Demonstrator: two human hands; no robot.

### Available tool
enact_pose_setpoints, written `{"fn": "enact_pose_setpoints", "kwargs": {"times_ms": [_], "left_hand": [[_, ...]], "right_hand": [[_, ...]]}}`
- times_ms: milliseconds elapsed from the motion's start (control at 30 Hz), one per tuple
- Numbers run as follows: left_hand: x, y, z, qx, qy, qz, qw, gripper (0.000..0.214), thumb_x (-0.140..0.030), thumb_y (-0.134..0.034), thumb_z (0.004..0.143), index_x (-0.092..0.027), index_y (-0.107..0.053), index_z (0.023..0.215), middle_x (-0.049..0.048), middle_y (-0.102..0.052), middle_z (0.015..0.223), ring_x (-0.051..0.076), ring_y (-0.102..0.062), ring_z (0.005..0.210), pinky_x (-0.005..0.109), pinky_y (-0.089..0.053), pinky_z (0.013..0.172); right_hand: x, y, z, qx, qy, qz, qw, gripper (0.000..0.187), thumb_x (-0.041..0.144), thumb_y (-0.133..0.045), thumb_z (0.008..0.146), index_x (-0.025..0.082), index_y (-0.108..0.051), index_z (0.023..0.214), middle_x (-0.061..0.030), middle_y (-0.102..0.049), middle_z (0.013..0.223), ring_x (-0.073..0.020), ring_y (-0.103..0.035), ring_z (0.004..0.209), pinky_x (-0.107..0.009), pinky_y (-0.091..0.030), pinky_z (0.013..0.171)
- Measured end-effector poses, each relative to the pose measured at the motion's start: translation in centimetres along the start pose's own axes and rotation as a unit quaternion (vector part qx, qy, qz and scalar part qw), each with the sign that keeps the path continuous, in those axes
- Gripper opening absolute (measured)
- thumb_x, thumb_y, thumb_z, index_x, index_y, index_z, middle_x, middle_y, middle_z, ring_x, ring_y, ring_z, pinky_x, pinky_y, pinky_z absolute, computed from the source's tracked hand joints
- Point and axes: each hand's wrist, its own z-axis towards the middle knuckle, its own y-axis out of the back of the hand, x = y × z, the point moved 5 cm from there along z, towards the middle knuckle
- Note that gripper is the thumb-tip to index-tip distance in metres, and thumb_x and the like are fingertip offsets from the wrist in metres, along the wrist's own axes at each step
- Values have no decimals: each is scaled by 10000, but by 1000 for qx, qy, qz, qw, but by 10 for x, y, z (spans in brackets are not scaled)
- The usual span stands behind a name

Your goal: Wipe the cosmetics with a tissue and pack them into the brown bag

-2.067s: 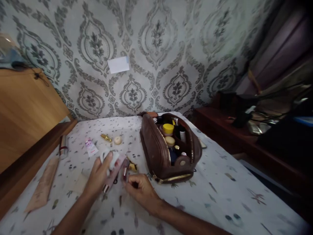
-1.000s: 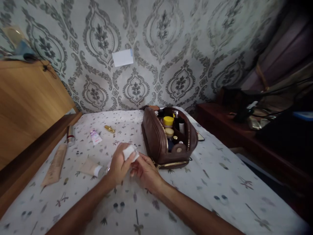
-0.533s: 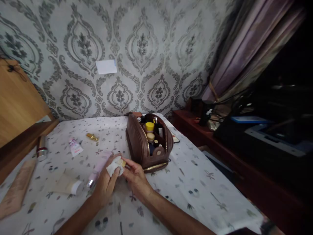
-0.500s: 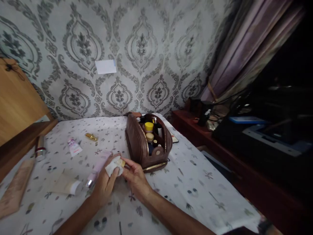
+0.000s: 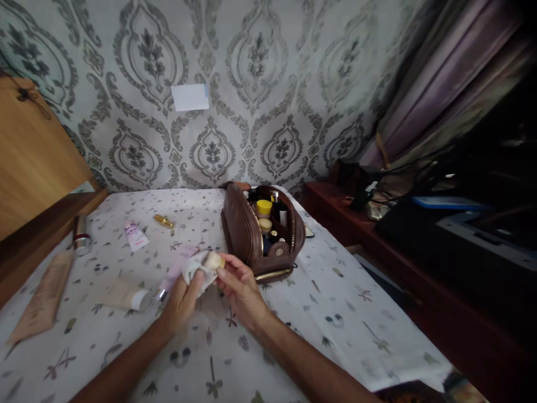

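Between my hands is a small cosmetic jar (image 5: 213, 261) with a gold-coloured rim. My left hand (image 5: 184, 299) is closed on a white cloth (image 5: 193, 270) that is bunched against the jar's left side. The fingers of my right hand (image 5: 241, 285) pinch the jar at its gold end. Just beyond my right hand stands a brown leather cosmetic bag (image 5: 243, 226), unzipped, with a yellow-lidded jar (image 5: 264, 207) and several small bottles inside. A pinkish tube (image 5: 174, 271) with a silver cap lies partly behind my left hand.
On the patterned tablecloth (image 5: 319, 336) to the left lie a beige tube (image 5: 119, 294), a larger tan tube (image 5: 44, 294), a silver-capped tube (image 5: 81, 235), a small pink-and-white tube (image 5: 136, 236) and a gold item (image 5: 164, 221). A dark red desk (image 5: 335, 215) with cables stands right.
The view has shifted, so everything sits a little higher and further right. More of the jar shows out of the cloth now, and the cloth has changed shape around it.
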Motion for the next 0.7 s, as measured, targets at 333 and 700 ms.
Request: {"fn": "enact_pose_setpoints", "kwargs": {"times_ms": [333,700], "left_hand": [[6,-2,-3,33,-66,60,995,528,-610,-442,914,-192,-703,1102,99,-739,1001,276,-655,1082,411,-450,1084],[12,-4,-1,56,-158,96,981,472,-469,-444,959,-196,-598,1312,108,-703,1198,277,-617,1208,419,-463,1083]], "right_hand": [[-2,5,2,-5,21,-9,1000,484,359,-928,599,252,-776,1046,-4,-759,935,-130,-648,837,-245,-495,821],[2,-3,-2,27,6,-1,1000,483,500,-865,667,174,-766,1010,-30,-727,826,-108,-593,647,-216,-468,583]]}}
